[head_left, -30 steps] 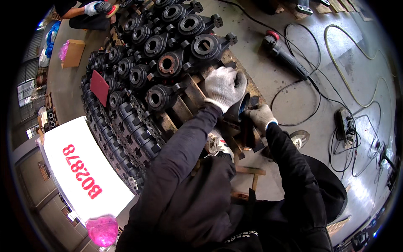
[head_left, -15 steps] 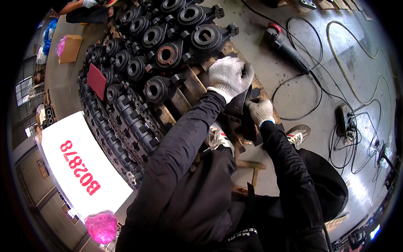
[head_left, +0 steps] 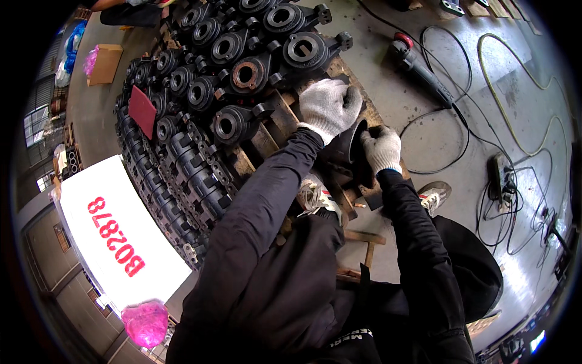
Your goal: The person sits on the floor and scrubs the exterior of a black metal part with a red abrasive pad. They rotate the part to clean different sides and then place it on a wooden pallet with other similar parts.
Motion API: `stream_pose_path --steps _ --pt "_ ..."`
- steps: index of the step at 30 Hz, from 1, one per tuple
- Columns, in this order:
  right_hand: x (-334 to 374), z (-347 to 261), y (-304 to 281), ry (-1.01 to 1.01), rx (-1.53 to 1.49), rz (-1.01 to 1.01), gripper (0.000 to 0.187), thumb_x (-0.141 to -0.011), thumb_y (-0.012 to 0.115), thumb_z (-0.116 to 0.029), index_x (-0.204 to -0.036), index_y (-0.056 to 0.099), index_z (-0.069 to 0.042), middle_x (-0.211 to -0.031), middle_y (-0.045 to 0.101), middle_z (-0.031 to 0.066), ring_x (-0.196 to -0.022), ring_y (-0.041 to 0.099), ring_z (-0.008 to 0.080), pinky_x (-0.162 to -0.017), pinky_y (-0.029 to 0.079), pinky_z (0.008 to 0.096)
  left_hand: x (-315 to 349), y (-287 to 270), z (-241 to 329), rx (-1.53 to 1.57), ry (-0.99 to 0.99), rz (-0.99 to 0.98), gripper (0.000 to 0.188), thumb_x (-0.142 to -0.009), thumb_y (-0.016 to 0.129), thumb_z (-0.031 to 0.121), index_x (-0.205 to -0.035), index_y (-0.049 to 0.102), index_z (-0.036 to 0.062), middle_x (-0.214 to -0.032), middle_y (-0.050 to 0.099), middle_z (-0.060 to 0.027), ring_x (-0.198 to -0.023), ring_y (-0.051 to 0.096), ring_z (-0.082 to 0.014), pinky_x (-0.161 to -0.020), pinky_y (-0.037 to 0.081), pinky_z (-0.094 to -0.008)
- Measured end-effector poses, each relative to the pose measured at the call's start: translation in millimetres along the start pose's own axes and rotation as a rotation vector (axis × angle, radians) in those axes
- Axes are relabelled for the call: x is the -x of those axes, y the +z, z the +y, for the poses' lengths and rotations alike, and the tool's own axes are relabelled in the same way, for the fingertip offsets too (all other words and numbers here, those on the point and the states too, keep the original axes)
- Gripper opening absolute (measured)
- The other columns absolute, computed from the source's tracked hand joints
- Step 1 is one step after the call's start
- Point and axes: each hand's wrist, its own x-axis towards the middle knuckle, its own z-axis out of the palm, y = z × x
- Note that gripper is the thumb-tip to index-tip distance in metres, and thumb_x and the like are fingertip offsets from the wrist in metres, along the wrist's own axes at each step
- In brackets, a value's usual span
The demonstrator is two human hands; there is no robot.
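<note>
My left hand (head_left: 330,108), in a white knit glove, is curled over the far side of a black metal casting (head_left: 346,151) with a round, ring-like opening. The casting stands tilted on the wooden pallet (head_left: 370,115), between my hands. Against its right rim is my gloved right hand (head_left: 382,148), fingers bent inward. Whatever those fingers hold, if anything, is hidden. Beyond my left hand lie rows of black castings with round bores, among them one with a rusty brown face (head_left: 245,74).
An angle grinder (head_left: 421,70) lies on the floor to the right, its cord looped beside it. Farther right are a power strip (head_left: 502,176) and a pale hose (head_left: 485,60). Stacked ribbed black castings (head_left: 197,173), a dark red pad (head_left: 142,112) and a white sign (head_left: 121,236) are on the left.
My right hand has shifted slightly up and right along the casting's rim, and more of the round opening shows. My left hand has moved little. The view has shifted slightly.
</note>
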Motion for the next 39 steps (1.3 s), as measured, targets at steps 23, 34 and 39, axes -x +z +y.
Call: stream_pose_path --steps 23,34,39 --pt "-8.5 -21.7 -19.9 -0.239 0.084 0.035 0.027 -0.088 0.077 -0.022 -0.101 0.080 0.001 -0.102 0.075 0.0263 -0.100 0.071 0.0462 -0.092 0.056 0.0518 8.1 -9.6 -6.5 0.069 -0.032 0.062 0.030 -0.097 0.067 0.024 -0.072 0.068 0.0070 -0.073 0.065 -0.0143 -0.074 0.067 -0.0387 -0.063 0.052 -0.0467" --pt "1.0 -10.0 -23.5 0.524 -0.295 -0.381 0.044 -0.081 0.085 -0.025 -0.103 0.076 0.011 -0.090 0.078 0.0228 -0.081 0.076 0.0310 -0.075 0.058 0.0420 9.5 -5.0 -3.6 0.002 -0.114 0.076 0.035 -0.098 0.067 0.026 -0.069 0.063 0.0070 -0.074 0.066 -0.0144 -0.075 0.067 -0.0395 -0.065 0.053 -0.0483" --pt "24.1 -29.3 -34.8 0.616 -0.420 -0.452 0.036 -0.084 0.087 -0.028 -0.098 0.077 0.004 -0.083 0.074 0.0097 -0.066 0.065 0.0197 -0.060 0.050 0.0342 10.6 -7.2 2.1 0.020 -0.083 0.072 0.031 -0.096 0.068 0.024 -0.070 0.065 0.0070 -0.075 0.067 -0.0135 -0.077 0.068 -0.0385 -0.066 0.054 -0.0476"
